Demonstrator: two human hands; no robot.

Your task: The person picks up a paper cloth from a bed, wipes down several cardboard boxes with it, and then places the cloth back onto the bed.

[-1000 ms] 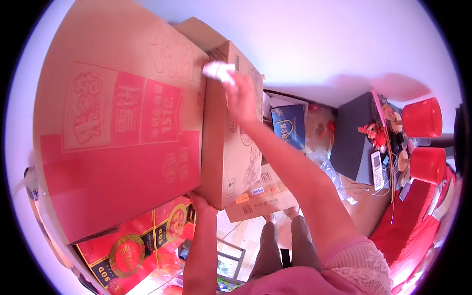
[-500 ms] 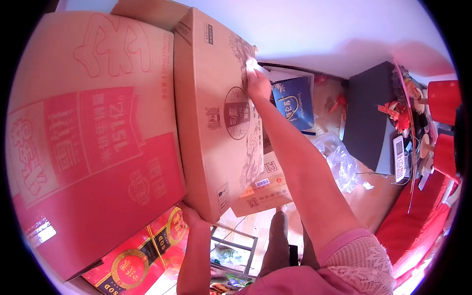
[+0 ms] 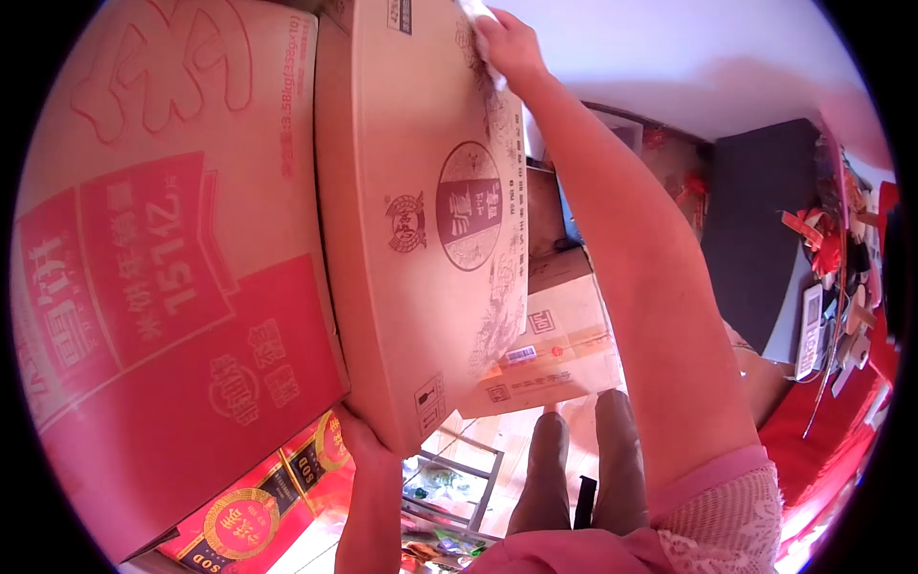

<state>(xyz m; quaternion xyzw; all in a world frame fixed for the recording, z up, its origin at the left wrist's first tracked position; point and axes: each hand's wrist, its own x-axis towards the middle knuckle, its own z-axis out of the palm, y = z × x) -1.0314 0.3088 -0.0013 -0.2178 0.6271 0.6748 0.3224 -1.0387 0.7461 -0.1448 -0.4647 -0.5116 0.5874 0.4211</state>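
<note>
A tall brown cardboard box (image 3: 402,316) with dark printed emblems stands tilted in front of me. My right hand (image 3: 513,50) is closed on a white cloth (image 3: 483,38) and presses it along the box's upper right edge. Low down, my left hand (image 3: 371,438) grips the box's bottom corner, its fingers partly hidden between this box and its neighbour. Directly left is a larger red-and-brown carton (image 3: 182,277) with printed lettering, close against the brown box.
Red gift boxes (image 3: 244,521) lie below the large carton. Another cardboard box (image 3: 555,368) sits on the floor beyond my knees. A metal-framed rack (image 3: 478,488) holds small packets. At right are a dark grey panel (image 3: 755,230) and a red-covered surface (image 3: 827,430).
My right hand has moved up the brown box's edge with the white cloth. The view has shifted closer to the boxes. My left hand stays at the bottom corner.
</note>
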